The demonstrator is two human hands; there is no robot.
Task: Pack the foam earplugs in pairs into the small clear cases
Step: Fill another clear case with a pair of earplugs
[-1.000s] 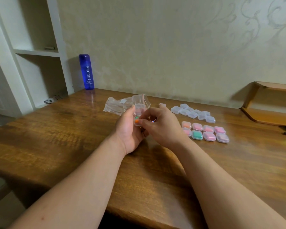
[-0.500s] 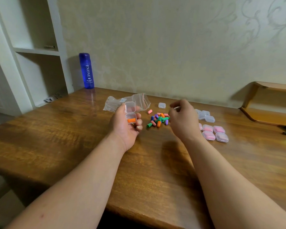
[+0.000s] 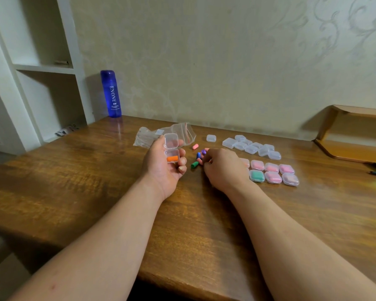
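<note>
Open case (image 3: 171, 148) in my left hand (image 3: 163, 170); right hand (image 3: 224, 168) at the loose earplugs (image 3: 194, 164).
My left hand grips the open case, palm up, with one orange earplug (image 3: 172, 158) in its lower half. My right hand is curled over the loose earplugs on the counter (image 3: 96, 192); I cannot tell whether it pinches one. Just right of it lie filled cases (image 3: 271, 173), with empty cases (image 3: 251, 147) behind them.
</note>
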